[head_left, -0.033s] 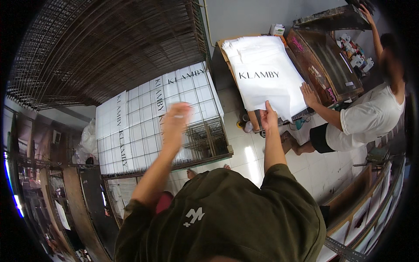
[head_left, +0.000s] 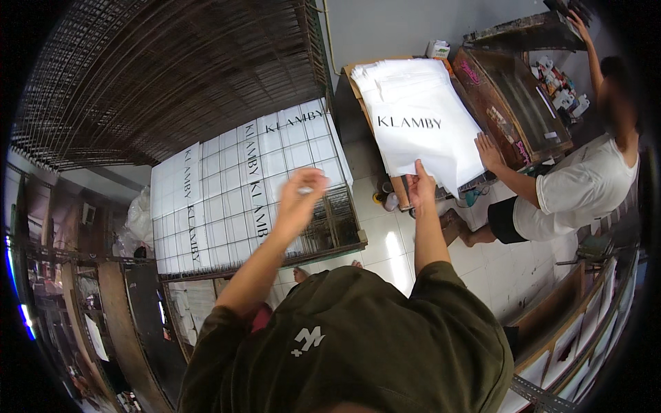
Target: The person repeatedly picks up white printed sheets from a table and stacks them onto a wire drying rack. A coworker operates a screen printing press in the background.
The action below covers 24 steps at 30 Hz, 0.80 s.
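Observation:
My right hand (head_left: 421,184) pinches the near edge of a white sheet (head_left: 416,148) with black lettering, the thumb on top. That sheet lies over a stack of white sheets (head_left: 406,76) on a work table, its near corner lifted and folded. My left hand (head_left: 301,199) hangs in the air above a wire drying rack (head_left: 330,220), its fingers loosely bent, somewhat blurred, with nothing visible in them. Under it, several white printed sheets (head_left: 220,179) lie across the rack's wire grid. A co-worker's hand (head_left: 489,151) rests flat by the right edge of the stack.
Raised wire racks (head_left: 172,69) lean over the far left. At right stands a co-worker in a white shirt (head_left: 585,182), one arm raised to a dark hinged frame (head_left: 523,34). A wooden screen frame (head_left: 513,103) adjoins the table. Bottles (head_left: 391,201) stand on the tiled floor.
My left hand has moved right and slightly nearer over the rack. My right hand has drawn the sheet's near edge slightly left, and the lettering has shifted a little nearer.

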Motion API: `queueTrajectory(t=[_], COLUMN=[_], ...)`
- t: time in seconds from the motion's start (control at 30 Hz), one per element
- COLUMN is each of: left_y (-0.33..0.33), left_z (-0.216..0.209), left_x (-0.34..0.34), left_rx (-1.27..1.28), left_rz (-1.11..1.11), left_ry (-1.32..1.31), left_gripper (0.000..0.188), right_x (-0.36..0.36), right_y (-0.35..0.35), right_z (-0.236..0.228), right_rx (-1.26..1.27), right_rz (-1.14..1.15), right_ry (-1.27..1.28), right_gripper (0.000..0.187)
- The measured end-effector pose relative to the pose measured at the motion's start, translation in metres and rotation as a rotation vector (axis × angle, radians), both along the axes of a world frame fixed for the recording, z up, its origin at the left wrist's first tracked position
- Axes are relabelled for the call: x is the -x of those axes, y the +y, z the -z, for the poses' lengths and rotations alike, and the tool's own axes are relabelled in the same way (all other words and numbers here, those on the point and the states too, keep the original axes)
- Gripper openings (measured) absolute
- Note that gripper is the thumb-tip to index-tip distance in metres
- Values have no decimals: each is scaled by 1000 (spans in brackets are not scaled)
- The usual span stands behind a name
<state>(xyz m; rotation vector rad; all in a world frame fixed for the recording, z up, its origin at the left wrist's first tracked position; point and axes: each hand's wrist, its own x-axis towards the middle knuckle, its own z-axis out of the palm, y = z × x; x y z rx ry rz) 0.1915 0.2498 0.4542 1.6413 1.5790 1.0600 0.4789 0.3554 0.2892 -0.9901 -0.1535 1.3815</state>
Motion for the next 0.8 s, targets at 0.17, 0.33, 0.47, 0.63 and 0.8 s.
queueTrajectory(t=[0.17, 0.33, 0.47, 0.63, 0.8], left_y=[23, 30, 22, 9, 0], left_z=[42, 29, -11, -87, -149], left_x=[-73, -99, -76, -13, 50], left_rx=[652, 395, 146, 166, 196], left_rz=[68, 52, 5, 139, 156], left_ry=[-529, -831, -984, -1190, -1025], left_gripper=[53, 47, 26, 29, 47], right_x=[56, 94, 111, 112, 52], right_y=[-37, -81, -123, -142, -91], right_z=[-65, -113, -88, 81, 91], right_rx=[-184, -302, -790, -408, 178], right_rz=[38, 68, -91, -653, -706], right_ry=[-296, -450, -1256, -843, -312], right_gripper=[31, 42, 58, 36, 39])
